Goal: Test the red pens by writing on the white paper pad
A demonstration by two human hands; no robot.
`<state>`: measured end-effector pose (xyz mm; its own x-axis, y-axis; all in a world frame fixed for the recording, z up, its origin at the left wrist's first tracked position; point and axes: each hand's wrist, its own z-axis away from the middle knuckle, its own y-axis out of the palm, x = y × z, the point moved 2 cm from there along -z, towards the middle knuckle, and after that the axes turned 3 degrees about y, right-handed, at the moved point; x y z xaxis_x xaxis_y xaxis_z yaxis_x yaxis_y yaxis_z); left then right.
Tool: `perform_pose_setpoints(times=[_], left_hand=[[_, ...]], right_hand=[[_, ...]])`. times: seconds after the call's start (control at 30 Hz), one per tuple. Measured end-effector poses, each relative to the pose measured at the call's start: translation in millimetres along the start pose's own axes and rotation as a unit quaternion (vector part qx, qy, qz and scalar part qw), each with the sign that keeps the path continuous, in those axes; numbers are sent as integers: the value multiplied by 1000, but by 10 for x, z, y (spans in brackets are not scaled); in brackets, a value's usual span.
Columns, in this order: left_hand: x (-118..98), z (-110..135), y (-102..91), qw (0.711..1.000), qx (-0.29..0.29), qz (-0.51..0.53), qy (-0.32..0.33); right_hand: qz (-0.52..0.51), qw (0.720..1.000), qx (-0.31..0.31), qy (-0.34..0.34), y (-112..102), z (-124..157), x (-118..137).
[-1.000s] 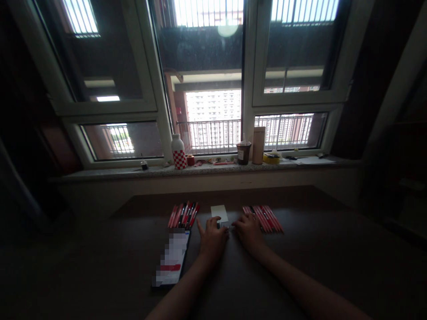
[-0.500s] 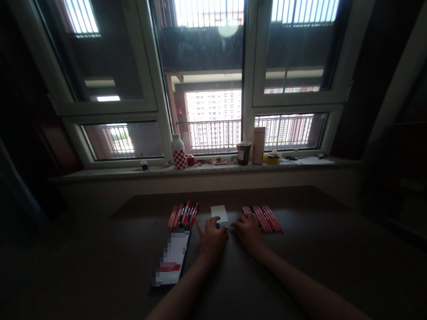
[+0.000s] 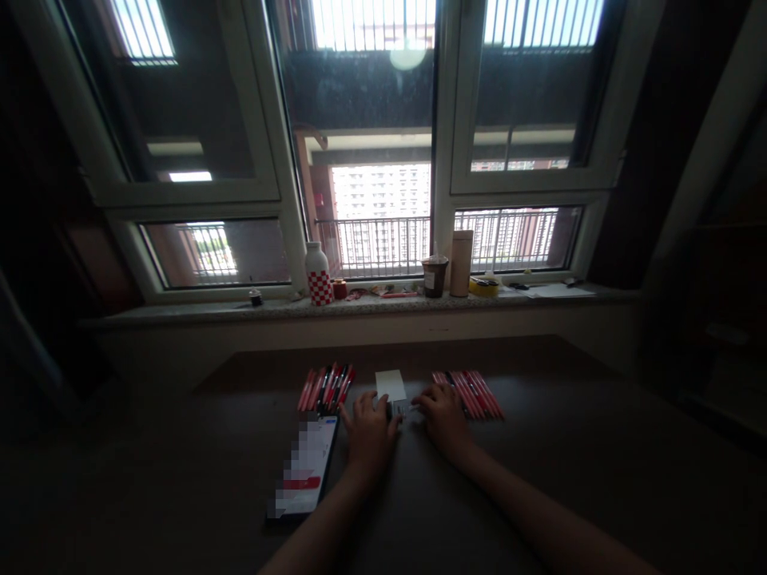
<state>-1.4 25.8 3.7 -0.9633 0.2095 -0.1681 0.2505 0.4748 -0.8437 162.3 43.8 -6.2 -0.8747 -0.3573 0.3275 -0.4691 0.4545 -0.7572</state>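
Comparing this moment with the second before it, you have made little movement: your left hand (image 3: 368, 431) has drifted slightly to the left, away from the white card (image 3: 391, 385), while your right hand (image 3: 443, 415) has kept its place against the card. Both wrists remain low on the dark worktop (image 3: 539, 447), so the work between your fingertips appears to be continuing rather than ending. Your left hand lies palm down, fingers half curled and thumb splayed outward; your right hand is curled likewise. The fingertips of both meet at a small item (image 3: 399, 410) lying on the worktop just short of the card. The light is too dim to identify that item, or to tell whether either hand is gripping it or only touching it. One bundle of red pens (image 3: 327, 389) lies just beyond your left hand and a second bundle (image 3: 473, 393) just beside your right. A phone (image 3: 305, 467) lies flat near your left wrist
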Motion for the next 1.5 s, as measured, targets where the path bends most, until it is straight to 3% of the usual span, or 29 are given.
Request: perform_pose_setpoints(times=[0.43,0.73,1.17,1.5], left_hand=[[76,125,32,995,36,-86,-24],[91,119,61,989,101,-94,-54],[110,130,100,989,106,-90,-40],[131,128,149,991,115,-60,-45]], right_hand=[[-5,999,18,-27,-28,15,39],[-15,997,63,-31,-26,3,32],[-30,997,58,-34,-8,7,25],[-5,997,71,7,-80,27,57]])
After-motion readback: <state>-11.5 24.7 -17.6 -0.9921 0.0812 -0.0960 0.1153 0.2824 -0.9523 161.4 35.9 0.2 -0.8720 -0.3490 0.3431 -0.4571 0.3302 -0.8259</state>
